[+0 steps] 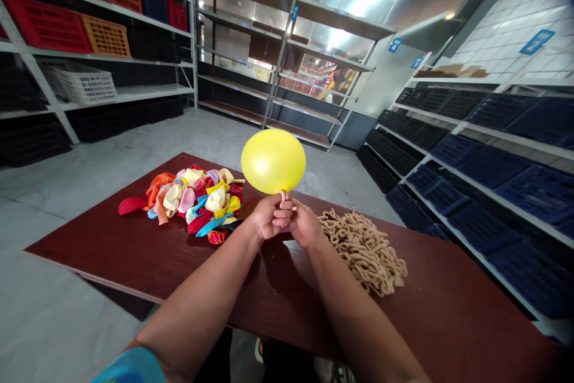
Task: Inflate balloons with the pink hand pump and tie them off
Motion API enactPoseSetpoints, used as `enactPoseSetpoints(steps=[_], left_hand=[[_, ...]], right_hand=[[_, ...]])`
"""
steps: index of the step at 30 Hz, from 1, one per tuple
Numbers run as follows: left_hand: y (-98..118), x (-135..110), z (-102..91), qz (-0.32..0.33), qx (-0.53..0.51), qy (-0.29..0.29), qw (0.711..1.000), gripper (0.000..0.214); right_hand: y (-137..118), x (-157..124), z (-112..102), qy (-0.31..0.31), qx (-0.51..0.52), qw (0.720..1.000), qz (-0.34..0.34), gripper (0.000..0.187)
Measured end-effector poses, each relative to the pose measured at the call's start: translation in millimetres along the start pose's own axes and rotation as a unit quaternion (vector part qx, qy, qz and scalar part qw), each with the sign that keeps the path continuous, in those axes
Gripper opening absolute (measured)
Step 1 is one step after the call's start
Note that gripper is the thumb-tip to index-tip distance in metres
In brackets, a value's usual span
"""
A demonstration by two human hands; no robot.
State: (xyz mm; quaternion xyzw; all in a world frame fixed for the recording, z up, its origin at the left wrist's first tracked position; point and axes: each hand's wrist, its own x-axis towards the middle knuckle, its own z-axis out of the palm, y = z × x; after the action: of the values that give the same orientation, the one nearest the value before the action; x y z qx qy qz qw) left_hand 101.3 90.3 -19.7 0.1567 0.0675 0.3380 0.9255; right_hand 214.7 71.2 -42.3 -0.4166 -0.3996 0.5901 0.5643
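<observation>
An inflated yellow balloon stands upright above the table, its neck pointing down into my two hands. My left hand is closed around the balloon's neck, fingers curled. Pressed against it, my right hand is closed too, its fingertips partly hidden behind the left. A short piece of tan cord loops at the neck, and a pale end pokes out between the hands. Left of my hands lies a heap of uninflated balloons in many colours. A tangled pile of tan cords lies to the right.
The dark red-brown table spans the space before me. Shelves with red, orange and white crates stand left, a metal rack behind, and shelves of dark blue crates right. Grey floor surrounds the table.
</observation>
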Motion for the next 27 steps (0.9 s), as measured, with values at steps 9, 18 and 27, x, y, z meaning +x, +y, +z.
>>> enactPoseSetpoints(steps=[9,18,27], left_hand=[[-3,-8,4.4,-0.065,-0.03,-0.024,0.997,0.012],[-7,-11,9.2,-0.1,0.0,-0.009,0.995,0.013],[4,-8,-0.9,-0.06,0.016,0.006,0.998,0.009]], right_hand=[[2,-6,-1,-0.098,0.007,0.995,0.002,0.038],[-5,-14,0,-0.074,-0.001,0.997,0.011,0.044],[-5,-7,-28,0.082,-0.287,0.937,-0.181,0.029]])
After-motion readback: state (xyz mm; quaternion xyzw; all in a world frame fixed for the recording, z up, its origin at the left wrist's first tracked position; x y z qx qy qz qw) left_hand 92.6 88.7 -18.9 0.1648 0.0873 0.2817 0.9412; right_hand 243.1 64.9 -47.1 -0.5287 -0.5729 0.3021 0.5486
